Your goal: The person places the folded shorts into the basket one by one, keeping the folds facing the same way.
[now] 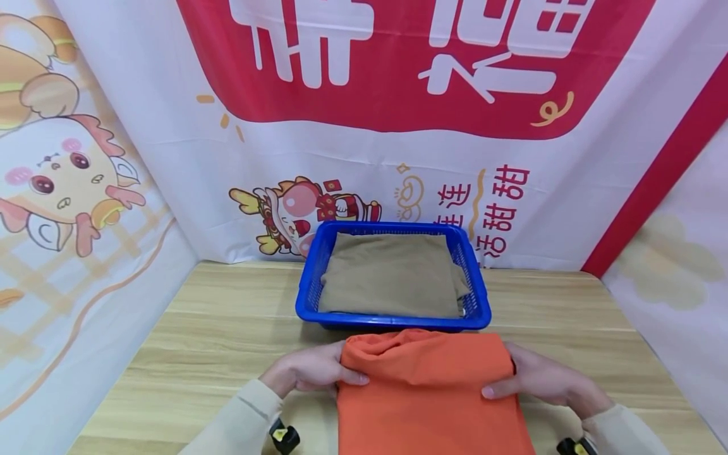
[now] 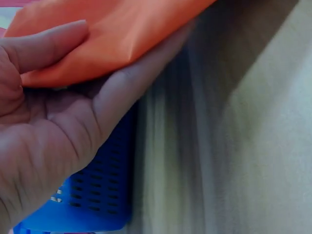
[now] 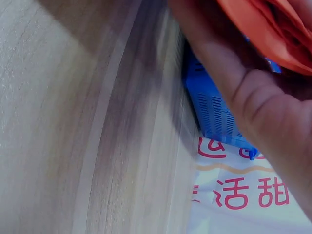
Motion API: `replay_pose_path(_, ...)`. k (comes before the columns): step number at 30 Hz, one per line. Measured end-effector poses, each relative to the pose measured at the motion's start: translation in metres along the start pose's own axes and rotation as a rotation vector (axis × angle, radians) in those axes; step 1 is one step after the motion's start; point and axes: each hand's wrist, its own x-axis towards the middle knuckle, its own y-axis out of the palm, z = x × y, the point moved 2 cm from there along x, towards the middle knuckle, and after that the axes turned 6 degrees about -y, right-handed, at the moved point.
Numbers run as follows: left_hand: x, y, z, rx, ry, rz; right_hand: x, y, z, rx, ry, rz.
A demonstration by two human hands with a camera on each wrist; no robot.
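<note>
A folded orange cloth, perhaps a garment (image 1: 426, 398), is held up in front of the blue basket (image 1: 392, 323), its lower part running out of the head view. My left hand (image 1: 318, 368) grips its left edge, thumb on top and fingers underneath, as the left wrist view also shows. On the right edge my right hand (image 1: 540, 376) holds it the same way, thumb on the upper face; its fingertips are hidden. Inside the basket lies a folded khaki cloth (image 1: 392, 275).
The basket stands on a wood-grain table (image 1: 239, 316) against a printed white and red curtain (image 1: 398, 145). Patterned curtains also hang at the left (image 1: 74, 253) and right (image 1: 671, 253). A dark band with a small device (image 1: 284, 436) sits at the left wrist.
</note>
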Motion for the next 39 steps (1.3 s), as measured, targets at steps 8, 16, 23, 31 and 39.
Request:
replay_pose_path(8,-0.009,-0.001,-0.013,0.084,0.134,-0.035,-0.004,0.003,0.009,-0.012,-0.063,-0.038)
replay_pose_path(16,-0.016,0.000,-0.024,0.050,0.199,-0.090,-0.006,0.004,0.018,-0.039,-0.118,-0.117)
replay_pose_path(23,-0.027,0.002,-0.038,-0.005,0.206,-0.201,-0.008,0.008,0.029,0.037,-0.164,-0.164)
replay_pose_path(31,-0.029,0.006,-0.057,-0.072,0.314,-0.321,-0.004,0.016,0.051,0.043,-0.233,-0.333)
replay_pose_path(39,-0.024,0.012,-0.070,-0.227,0.296,-0.482,0.006,0.020,0.078,-0.044,-0.263,-0.529)
